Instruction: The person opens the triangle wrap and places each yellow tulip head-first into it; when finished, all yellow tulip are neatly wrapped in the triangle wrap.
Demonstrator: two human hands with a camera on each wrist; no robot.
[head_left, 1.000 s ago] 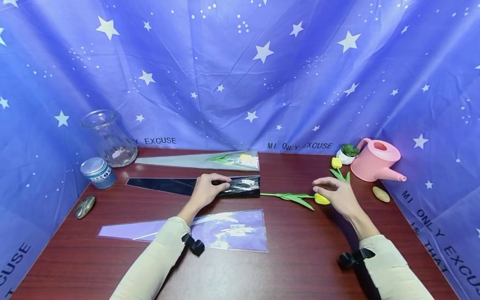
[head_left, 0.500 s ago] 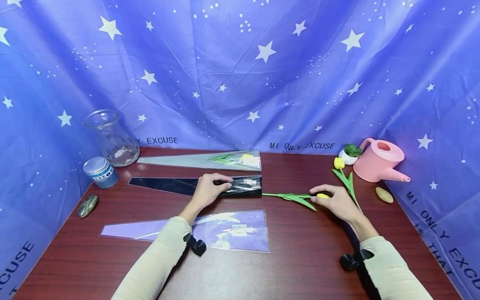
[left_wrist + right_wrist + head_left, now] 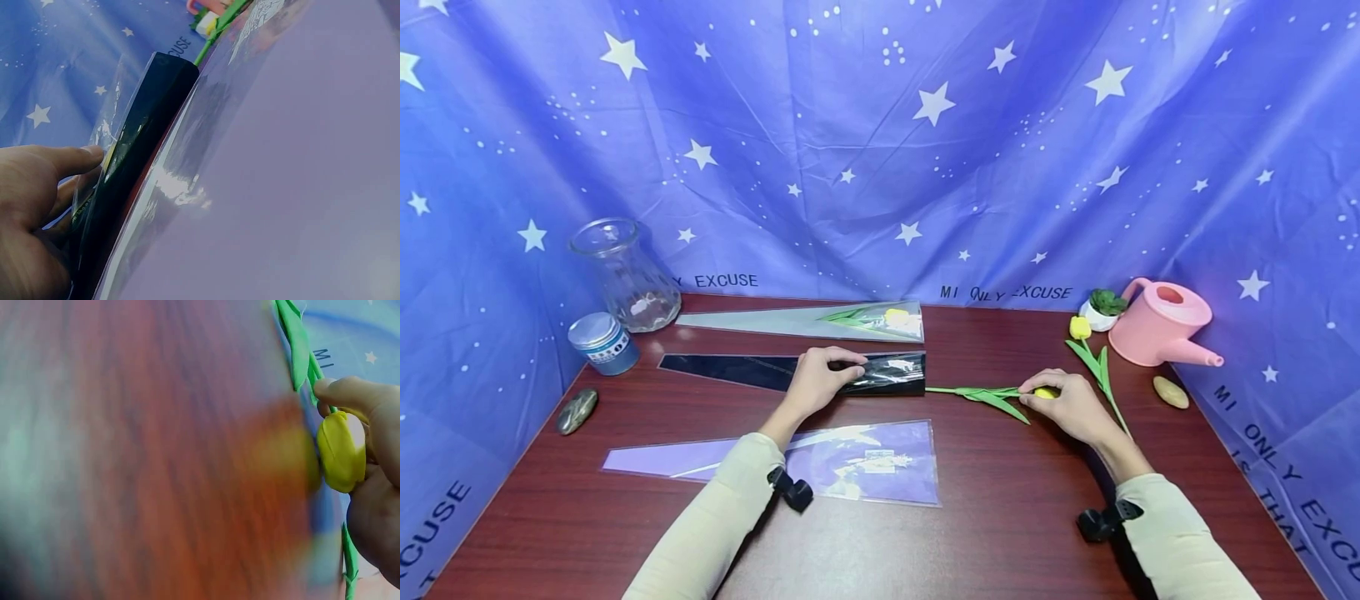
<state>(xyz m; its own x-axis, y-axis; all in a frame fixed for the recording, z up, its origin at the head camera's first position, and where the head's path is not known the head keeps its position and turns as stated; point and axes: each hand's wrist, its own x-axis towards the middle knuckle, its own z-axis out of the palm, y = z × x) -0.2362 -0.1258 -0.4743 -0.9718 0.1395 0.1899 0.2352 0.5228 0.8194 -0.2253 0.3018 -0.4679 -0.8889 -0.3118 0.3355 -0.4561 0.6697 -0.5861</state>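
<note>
My left hand (image 3: 815, 379) pinches the clear upper film of a black-backed flower sleeve (image 3: 722, 369) lying on the table; the left wrist view shows the film (image 3: 109, 128) lifted from the dark backing. A yellow artificial tulip (image 3: 337, 453) lies to the right, its green stem reaching into the sleeve's wide mouth. Just below the bloom, my right hand (image 3: 1070, 407) holds the stem between thumb and fingers. The bloom sits under that hand, partly hidden in the head view. How far the stem extends inside the sleeve cannot be seen.
A grey sleeve (image 3: 760, 323) with a tulip inside lies behind; a purple sleeve (image 3: 655, 460) lies in front. Another tulip (image 3: 1080, 327), a potted succulent (image 3: 1105, 307), a pink watering can (image 3: 1157, 329) and a stone (image 3: 1171, 392) are right. A glass vase (image 3: 636, 287), jar (image 3: 602, 343) and dark stone (image 3: 577, 411) are left.
My right hand has come down slightly to the left and taken hold of the tulip's stem below the bloom. My left hand keeps its grip on the black sleeve's film.
</note>
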